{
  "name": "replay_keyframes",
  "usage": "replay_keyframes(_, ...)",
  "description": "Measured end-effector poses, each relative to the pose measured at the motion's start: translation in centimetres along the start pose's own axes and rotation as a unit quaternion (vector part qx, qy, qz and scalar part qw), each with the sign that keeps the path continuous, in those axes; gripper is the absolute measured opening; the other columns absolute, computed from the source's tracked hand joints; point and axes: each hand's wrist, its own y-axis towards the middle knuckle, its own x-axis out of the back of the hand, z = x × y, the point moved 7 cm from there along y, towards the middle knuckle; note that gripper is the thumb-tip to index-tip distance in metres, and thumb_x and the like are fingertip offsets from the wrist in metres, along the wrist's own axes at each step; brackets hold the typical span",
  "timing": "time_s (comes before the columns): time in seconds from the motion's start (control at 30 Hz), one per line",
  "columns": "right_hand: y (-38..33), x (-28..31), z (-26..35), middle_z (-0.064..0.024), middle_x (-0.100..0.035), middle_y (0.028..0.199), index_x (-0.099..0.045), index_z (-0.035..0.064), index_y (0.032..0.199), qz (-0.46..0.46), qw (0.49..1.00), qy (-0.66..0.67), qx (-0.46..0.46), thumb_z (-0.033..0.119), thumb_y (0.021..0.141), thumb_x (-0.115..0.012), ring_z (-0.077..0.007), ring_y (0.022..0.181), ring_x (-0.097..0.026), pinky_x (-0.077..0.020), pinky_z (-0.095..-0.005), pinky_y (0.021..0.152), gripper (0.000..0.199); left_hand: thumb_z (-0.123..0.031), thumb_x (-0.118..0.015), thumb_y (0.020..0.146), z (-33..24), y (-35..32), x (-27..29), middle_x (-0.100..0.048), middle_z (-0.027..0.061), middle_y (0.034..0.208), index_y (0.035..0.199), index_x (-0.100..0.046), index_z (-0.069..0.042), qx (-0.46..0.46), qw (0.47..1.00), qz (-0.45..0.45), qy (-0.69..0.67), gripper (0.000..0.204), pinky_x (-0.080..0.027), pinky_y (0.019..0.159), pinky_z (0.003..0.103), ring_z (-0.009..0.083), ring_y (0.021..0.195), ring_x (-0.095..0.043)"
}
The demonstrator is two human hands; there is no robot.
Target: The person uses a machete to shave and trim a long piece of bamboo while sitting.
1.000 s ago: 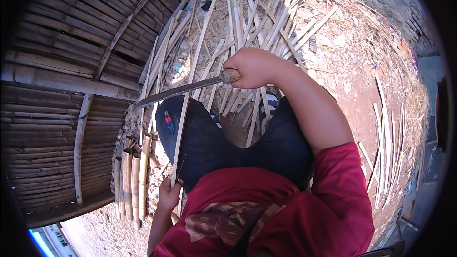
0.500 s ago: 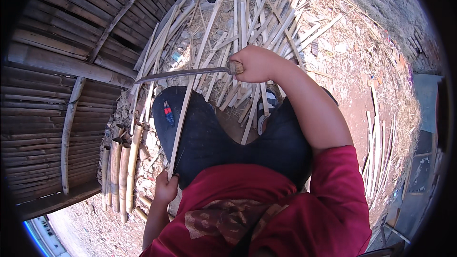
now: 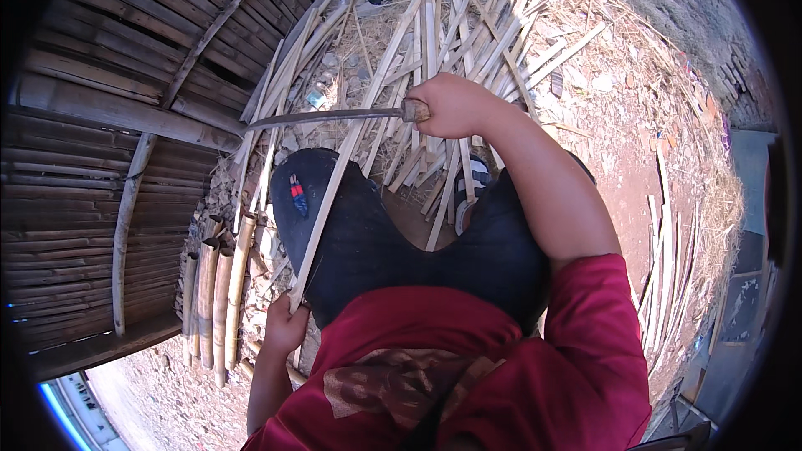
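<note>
With our right hand clenched on a long dark metal blade raised above the pale split bamboo strip gripped by our left hand, a glancing stroke could cut our knee.

Against the long bamboo strip lying over the lap, the right hand has lifted the blade from a downward slant to nearly level, crossing it higher up. The left hand has slid slightly along the strip's near end.

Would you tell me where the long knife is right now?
In the head view, the long knife is gripped by the right hand, its blade pointing left across the bamboo strip held by the left hand.
</note>
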Motion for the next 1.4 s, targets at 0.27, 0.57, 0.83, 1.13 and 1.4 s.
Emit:
replay_keyframes(0.27,-0.4,-0.5,-4.7,-0.0098,-0.069,0.076,-0.070,0.0023,0.090,0.086,0.987,0.094,-0.098,0.025,0.075,-0.078,-0.0250,0.073,-0.066,-0.0515,-0.0391,0.072,0.028,-0.010,-0.060,0.091,2.0,1.4,-0.8,-0.070,0.0129,0.083,0.103,-0.066,0.004,-0.023,0.999,0.024,-0.027,0.020,-0.050,0.068,0.035,0.0190,0.072,-0.062)
replay_keyframes(0.57,-1.0,-0.8,0.6,-0.0168,-0.073,0.098,-0.074,0.0097,0.101,0.123,0.990,-0.057,-0.028,0.023,0.071,-0.074,-0.0356,0.096,-0.069,-0.0547,-0.0461,0.085,0.033,-0.007,-0.061,0.088,0.5,0.4,-0.3,-0.074,0.0182,0.092,0.107,-0.067,0.003,-0.065,0.998,-0.013,0.009,0.022,-0.053,0.077,0.036,0.0229,0.083,-0.070)
replay_keyframes(0.83,0.2,0.1,-4.0,-0.0171,-0.071,0.085,-0.071,0.0046,0.092,0.013,0.997,0.047,-0.063,0.027,0.073,-0.076,-0.0373,0.083,-0.069,-0.0541,-0.0470,0.078,0.030,-0.008,-0.062,0.089,2.2,0.3,-0.1,-0.072,0.0161,0.096,0.109,-0.066,0.003,-0.008,0.999,0.000,-0.032,0.024,-0.052,0.081,0.036,0.0213,0.089,-0.067)
replay_keyframes(1.13,-1.6,1.9,-7.2,-0.0178,-0.073,0.091,-0.072,0.0045,0.098,0.030,0.990,0.054,-0.130,0.028,0.073,-0.079,-0.0358,0.088,-0.070,-0.0534,-0.0450,0.081,0.035,-0.005,-0.062,0.089,0.2,0.7,-0.5,-0.075,0.0135,0.104,0.114,-0.067,0.003,-0.042,0.998,0.023,-0.032,0.026,-0.052,0.088,0.035,0.0193,0.096,-0.068)
replay_keyframes(1.4,-0.9,3.2,-1.6,-0.0171,-0.072,0.091,-0.070,0.0044,0.096,-0.021,0.998,-0.029,-0.042,0.035,0.076,-0.079,-0.0391,0.094,-0.069,-0.0536,-0.0482,0.082,0.037,-0.003,-0.060,0.089,1.2,0.4,-0.3,-0.074,0.0100,0.099,0.114,-0.067,0.002,-0.006,0.998,0.022,-0.054,0.026,-0.051,0.084,0.032,0.0152,0.091,-0.065)
